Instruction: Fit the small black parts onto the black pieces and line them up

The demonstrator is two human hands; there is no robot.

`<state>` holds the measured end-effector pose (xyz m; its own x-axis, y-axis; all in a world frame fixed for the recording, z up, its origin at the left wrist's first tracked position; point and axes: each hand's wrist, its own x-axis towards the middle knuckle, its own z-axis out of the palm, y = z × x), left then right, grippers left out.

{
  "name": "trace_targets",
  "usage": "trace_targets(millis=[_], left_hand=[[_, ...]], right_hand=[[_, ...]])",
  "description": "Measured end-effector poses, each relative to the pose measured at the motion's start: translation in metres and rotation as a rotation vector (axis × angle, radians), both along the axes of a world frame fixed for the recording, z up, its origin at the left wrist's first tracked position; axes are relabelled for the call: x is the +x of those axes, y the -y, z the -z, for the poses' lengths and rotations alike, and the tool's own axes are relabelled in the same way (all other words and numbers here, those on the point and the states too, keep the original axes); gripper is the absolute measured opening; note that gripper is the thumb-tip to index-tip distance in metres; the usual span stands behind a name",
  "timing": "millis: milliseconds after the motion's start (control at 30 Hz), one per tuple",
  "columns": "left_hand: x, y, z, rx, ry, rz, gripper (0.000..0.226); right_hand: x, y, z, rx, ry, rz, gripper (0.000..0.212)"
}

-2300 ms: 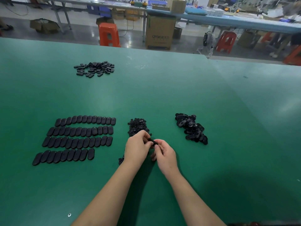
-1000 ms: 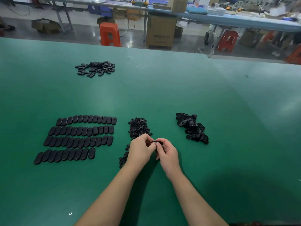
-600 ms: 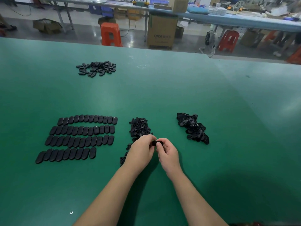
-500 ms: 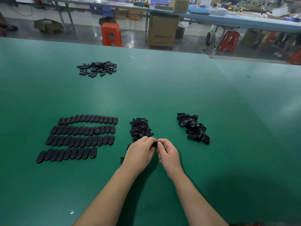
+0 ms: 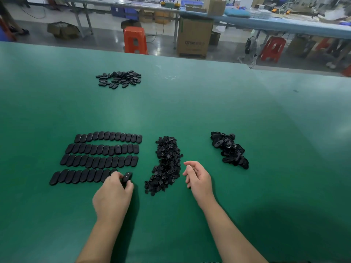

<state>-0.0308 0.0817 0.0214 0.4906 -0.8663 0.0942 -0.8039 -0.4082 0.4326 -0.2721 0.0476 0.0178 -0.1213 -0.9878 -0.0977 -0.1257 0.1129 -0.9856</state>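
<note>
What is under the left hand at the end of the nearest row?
The left hand pinches one black piece at the right end of the nearest row. Its fingers cover the row's last pieces, so their placement is hidden.

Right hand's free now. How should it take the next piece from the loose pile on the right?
Pinch one oval piece on top of the right pile across its narrow sides, coming from above on the near end, closest to the right hand. Pieces there lie tangled, so lift straight up.

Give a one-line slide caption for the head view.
Left hand sets an oval black piece at the nearest row's end; right hand hovers empty.
</note>
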Motion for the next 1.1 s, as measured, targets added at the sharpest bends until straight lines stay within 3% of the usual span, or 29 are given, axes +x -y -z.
trace_targets(millis=[267, 500, 967, 1100], left_hand=[[-0.004, -0.004, 0.005, -0.129, 0.156, 0.252, 0.017], [-0.001, -0.003, 0.012, -0.197, 0.218, 0.23, 0.016], [0.011, 0.001, 0.016, -0.225, 0.181, 0.169, 0.018], [0.005, 0.002, 0.012, -0.229, 0.074, 0.204, 0.019]], right_hand=[[0.001, -0.003, -0.004, 0.007, -0.031, 0.005, 0.021], [0.001, -0.003, -0.005, 0.009, -0.057, 0.006, 0.022], [0.003, -0.002, -0.003, 0.013, -0.089, 0.028, 0.022], [0.003, -0.002, -0.003, 0.015, -0.102, 0.03, 0.022]])
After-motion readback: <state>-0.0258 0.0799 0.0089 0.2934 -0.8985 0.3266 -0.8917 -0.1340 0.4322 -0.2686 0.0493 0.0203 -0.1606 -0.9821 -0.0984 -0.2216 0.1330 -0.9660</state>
